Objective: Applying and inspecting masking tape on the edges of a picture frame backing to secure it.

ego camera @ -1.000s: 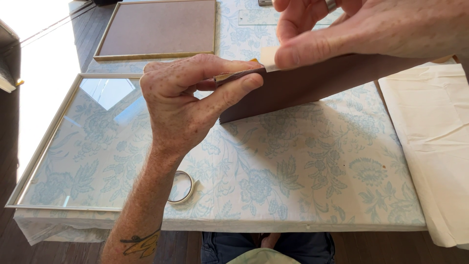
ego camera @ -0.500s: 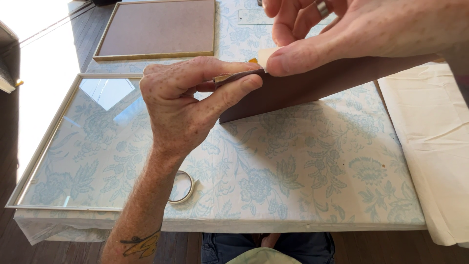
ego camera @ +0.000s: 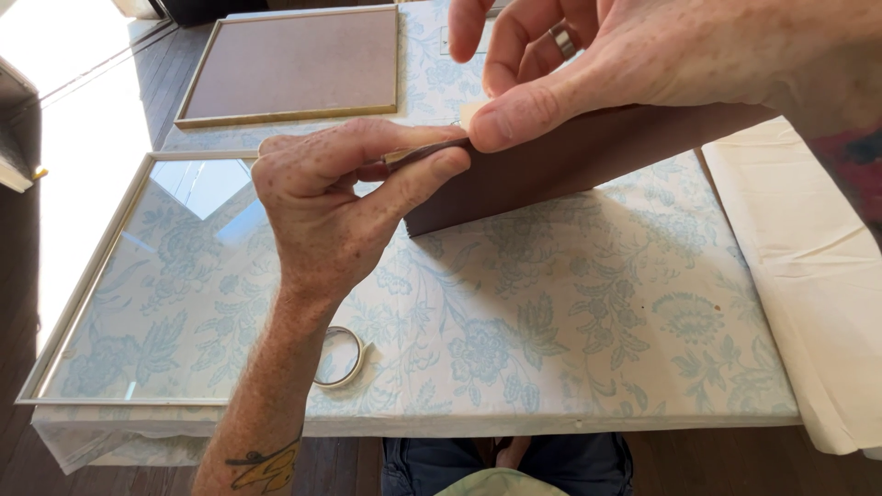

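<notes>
My left hand pinches the near corner of a thin dark brown board between thumb and forefinger and holds it tilted above the table. My right hand is just above it, a ring on one finger. Its thumb presses a small pale strip of tape against the board's upper edge, right beside my left fingertips. The other fingers of the right hand are spread and lifted. Most of the board's far end is hidden behind my right hand.
A glass pane in a thin pale frame lies flat on the left of the floral blue-and-white tablecloth. A second frame with a brown backing lies farther back. A roll of clear tape sits near the front edge. White paper lies on the right.
My right hand has shifted slightly left and down along the board's edge, its thumb pressing the tape down. My left hand and the board have stayed in place.
</notes>
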